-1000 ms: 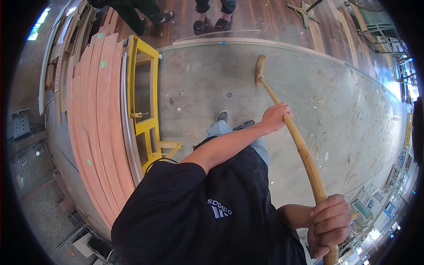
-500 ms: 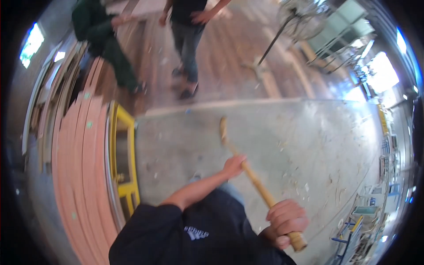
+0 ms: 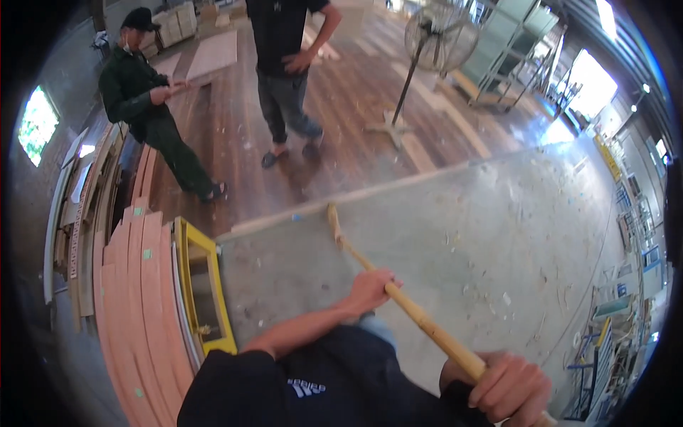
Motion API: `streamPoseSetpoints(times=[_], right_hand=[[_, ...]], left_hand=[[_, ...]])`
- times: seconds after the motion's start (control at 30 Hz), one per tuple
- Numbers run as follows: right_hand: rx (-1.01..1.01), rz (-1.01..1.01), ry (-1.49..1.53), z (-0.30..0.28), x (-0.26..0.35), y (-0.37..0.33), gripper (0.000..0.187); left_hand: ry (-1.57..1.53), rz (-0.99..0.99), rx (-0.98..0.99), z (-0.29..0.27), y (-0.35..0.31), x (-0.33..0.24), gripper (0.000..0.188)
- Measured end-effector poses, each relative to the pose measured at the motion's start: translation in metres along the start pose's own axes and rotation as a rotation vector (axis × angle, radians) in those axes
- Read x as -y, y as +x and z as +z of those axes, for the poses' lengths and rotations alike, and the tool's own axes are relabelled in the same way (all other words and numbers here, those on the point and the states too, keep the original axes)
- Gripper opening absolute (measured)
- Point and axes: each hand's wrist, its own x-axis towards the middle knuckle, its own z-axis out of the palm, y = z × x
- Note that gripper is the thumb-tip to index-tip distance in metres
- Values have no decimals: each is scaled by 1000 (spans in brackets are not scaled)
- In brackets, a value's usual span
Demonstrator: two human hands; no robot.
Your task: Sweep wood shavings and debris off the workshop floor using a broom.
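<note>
Head view: how do the fingers stand, and what have they hold of?

Both sets are closed. The left hand point(image 3: 370, 288) curls round the middle of a long, yellowish, bamboo-shafted broom point(image 3: 434, 329); the right hand point(image 3: 511, 388) is folded in a fist near its upper end.

Why so far apart?

Presumably for leverage: the upper fist would act as a pivot, the lower hand as a guide. The broom slants away from the body, its short tan head point(image 3: 334, 220) foremost; whether that presses on the grey concrete floor point(image 3: 427, 242) cannot be told.

And around the broom?

Just ahead of the head runs a thin, pale wooden strip point(image 3: 398, 185), apparently edging the brown plank surface point(image 3: 341, 149) beyond. Right of the broom lie small, pale scraps point(image 3: 506, 298). Left of it stands a yellow, rectangular, open frame point(image 3: 223, 302), beside long, pinkish wooden boards point(image 3: 131, 299) laid side by side, probably so that they stack neatly.

What lies farthest out?

Beyond the broom's head, a co-worker in dark green point(image 3: 171, 139) and another in a black shirt point(image 3: 284, 43); farther right, a round-caged pedestal fan point(image 3: 430, 35), its splayed foot likely there for steadiness.
</note>
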Motion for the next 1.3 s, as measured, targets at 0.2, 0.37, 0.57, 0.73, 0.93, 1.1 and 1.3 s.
streamPoseSetpoints(times=[0.2,0.37,0.57,0.73,0.93,1.1,1.3], right_hand=[[86,-44,220,-30,-3,-23,32],[-167,85,107,-69,-33,-72,30],[-818,568,-36,-76,-95,-160,37],[-930,572,-57,-115,-111,-215,30],[-1160,403,-420,-212,61,-212,37],[-1003,339,-579,-260,189,-173,31],[-890,483,-905,-295,219,-156,25]], left_hand=[[173,-96,15,-51,-26,6,26],[331,-152,65,-59,-45,71,34],[523,-444,145,-54,-75,168,31],[525,-409,299,22,-61,222,29],[220,-258,334,210,79,83,15],[-76,-12,465,322,187,-60,10],[-243,11,316,426,275,-140,10]])
